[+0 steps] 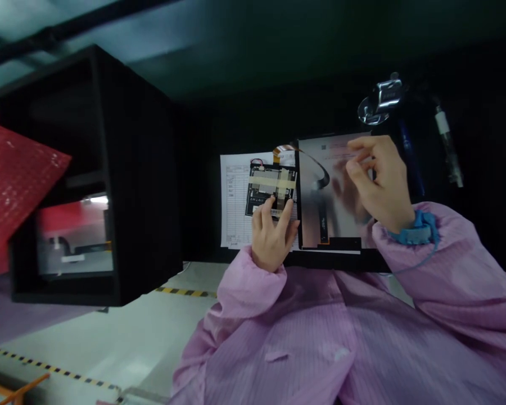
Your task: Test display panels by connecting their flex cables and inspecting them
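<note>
My left hand (270, 239) lies with its fingers spread on the lower edge of a circuit board assembly (257, 194) with strips of pale tape across it. An orange and dark flat ribbon cable (307, 154) arches from the board's top onto a reflective flat display panel (316, 208) at its right. Over the right part of that panel hovers my right hand (382, 180), fingers loosely bent, with a gap between thumb and forefinger and nothing visible in them. A blue wrist strap (417, 229) circles my right wrist.
Printed sheets (234, 202) lie beneath the board. Beyond the panel stand a shiny metal tally counter (388, 94), a blue pen (411, 154) and a white-capped pen (449, 146). At the left are a large black open box (139, 180) and red bubble wrap (17, 191).
</note>
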